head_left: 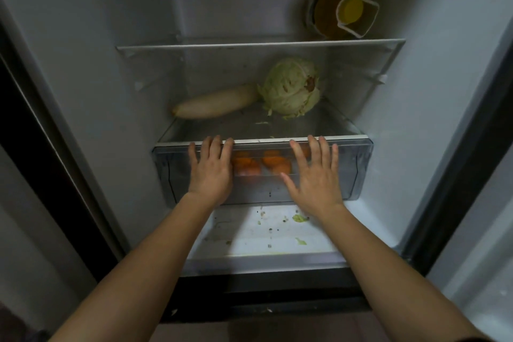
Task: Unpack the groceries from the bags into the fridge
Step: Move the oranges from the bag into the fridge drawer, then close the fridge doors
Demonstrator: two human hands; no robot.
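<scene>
The fridge stands open in front of me. My left hand (211, 168) and my right hand (315, 175) lie flat, fingers spread, against the front of the clear crisper drawer (358, 169); neither holds anything. Several orange fruits (262, 164) show through the drawer front between my hands. On the glass shelf (249, 126) just above the drawer lie a long white radish (216, 104) and a pale green cabbage (291, 86), touching each other.
A higher shelf (261, 44) carries a large amber bottle with a yellow cap (347, 14) at the back right. The fridge floor (266, 233) below the drawer is scattered with leaf scraps and crumbs. The fridge door (483, 203) stands open on the right.
</scene>
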